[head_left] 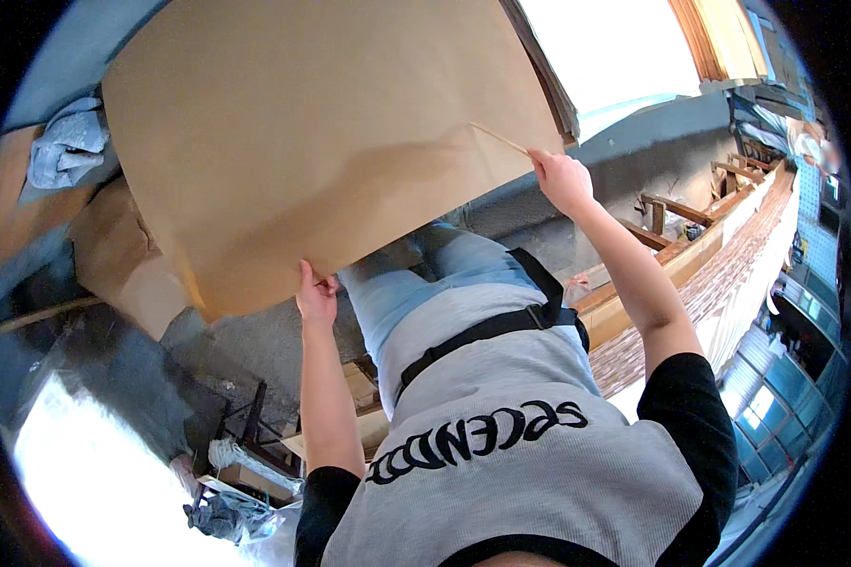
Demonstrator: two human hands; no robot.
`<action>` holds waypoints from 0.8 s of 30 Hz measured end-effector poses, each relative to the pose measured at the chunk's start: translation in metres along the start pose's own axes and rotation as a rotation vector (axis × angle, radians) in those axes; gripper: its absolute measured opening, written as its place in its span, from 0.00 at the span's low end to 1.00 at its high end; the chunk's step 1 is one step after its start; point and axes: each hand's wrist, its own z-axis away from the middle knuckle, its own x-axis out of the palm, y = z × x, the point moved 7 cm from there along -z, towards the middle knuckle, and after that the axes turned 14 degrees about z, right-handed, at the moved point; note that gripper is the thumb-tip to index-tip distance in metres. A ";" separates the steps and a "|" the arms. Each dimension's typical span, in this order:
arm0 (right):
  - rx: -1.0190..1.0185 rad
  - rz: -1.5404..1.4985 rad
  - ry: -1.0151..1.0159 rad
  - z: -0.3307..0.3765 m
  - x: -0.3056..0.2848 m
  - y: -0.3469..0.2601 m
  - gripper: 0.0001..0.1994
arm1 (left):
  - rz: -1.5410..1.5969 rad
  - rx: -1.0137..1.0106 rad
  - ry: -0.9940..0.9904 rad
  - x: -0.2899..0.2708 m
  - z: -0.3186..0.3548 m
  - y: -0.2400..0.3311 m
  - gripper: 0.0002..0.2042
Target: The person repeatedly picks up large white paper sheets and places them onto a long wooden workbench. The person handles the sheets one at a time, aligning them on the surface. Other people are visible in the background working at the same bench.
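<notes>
A large brown sheet (331, 113), like kraft paper or thin board, spreads out in front of me. My left hand (318, 297) pinches its near edge, thumb on top and the other fingers partly hidden. The sheet's near left corner curves downward. My right hand (564, 181) is closed round one end of a thin, pale wooden stick (499, 138) at the sheet's right side. The stick points up and left over the brown surface. I cannot tell whether its far tip touches the sheet.
A bright white stack of sheets (615, 57) lies beyond the right edge. Long wooden boards and a frame (719, 236) run along the right. A crumpled grey cloth (68, 144) rests at the far left, near brown cardboard (123, 246). Clutter and plastic (255, 520) sit at the lower left.
</notes>
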 end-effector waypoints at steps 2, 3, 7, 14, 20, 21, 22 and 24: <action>-0.035 -0.041 0.060 0.000 -0.002 -0.008 0.10 | -0.001 -0.016 0.027 -0.017 -0.004 -0.006 0.12; -0.044 -0.050 0.097 -0.001 -0.007 -0.006 0.10 | 0.004 -0.033 0.029 -0.026 -0.011 -0.012 0.12; -0.098 -0.039 0.039 -0.002 0.020 0.011 0.09 | -0.003 -0.074 -0.033 -0.040 -0.025 -0.018 0.13; -0.030 -0.389 0.099 -0.013 0.044 0.058 0.08 | -0.084 -0.061 0.026 -0.033 -0.012 -0.008 0.14; 0.580 -0.635 0.096 -0.054 0.103 0.169 0.10 | -0.115 -0.063 0.109 -0.035 -0.009 0.001 0.14; 0.648 -0.660 0.066 -0.059 0.109 0.178 0.10 | -0.125 -0.065 0.107 -0.030 -0.006 0.002 0.14; 0.711 -0.658 0.073 -0.063 0.112 0.186 0.10 | -0.134 -0.067 0.105 -0.024 0.000 0.004 0.14; 0.826 -0.654 0.079 -0.072 0.121 0.197 0.11 | -0.136 -0.069 0.120 -0.020 0.006 0.005 0.14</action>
